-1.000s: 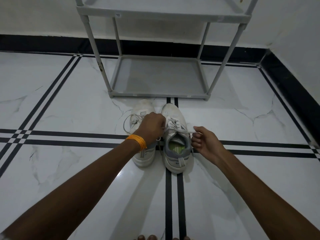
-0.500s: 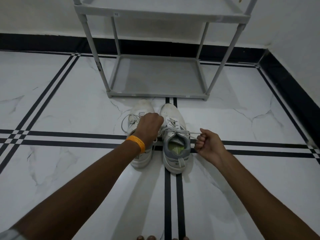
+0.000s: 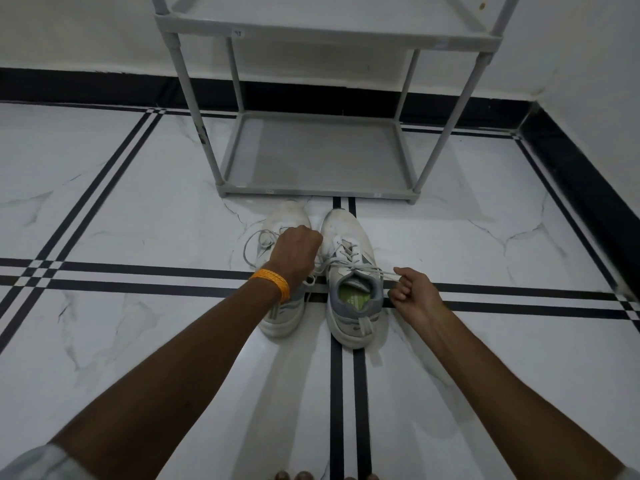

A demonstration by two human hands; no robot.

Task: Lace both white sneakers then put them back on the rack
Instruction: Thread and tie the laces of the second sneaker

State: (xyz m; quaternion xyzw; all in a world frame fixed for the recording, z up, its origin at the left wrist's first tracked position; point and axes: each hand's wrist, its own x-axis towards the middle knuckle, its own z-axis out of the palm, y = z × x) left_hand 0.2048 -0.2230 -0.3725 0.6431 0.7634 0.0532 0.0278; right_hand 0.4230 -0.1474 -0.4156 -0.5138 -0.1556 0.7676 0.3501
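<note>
Two white sneakers stand side by side on the floor, toes toward the grey rack [image 3: 318, 194]. The right sneaker [image 3: 349, 292] shows its grey collar and green insole. Its lace [image 3: 367, 270] runs taut across the top between both hands. My left hand [image 3: 296, 252] is closed on the lace's left end, above the left sneaker [image 3: 284, 315], and hides much of it. My right hand [image 3: 410, 292] pinches the right end just right of the collar. A loose lace loop [image 3: 256, 242] lies off the left sneaker.
The rack's bottom shelf [image 3: 318, 157] sits bare just beyond the toes, with another shelf [image 3: 329, 32] above. A black skirting [image 3: 571, 161] and white wall close the right side. My toes [image 3: 301, 475] show at the bottom edge.
Both hands have drawn slightly apart, pulling the right sneaker's lace tighter; my right hand has shifted a little right and closed more firmly.
</note>
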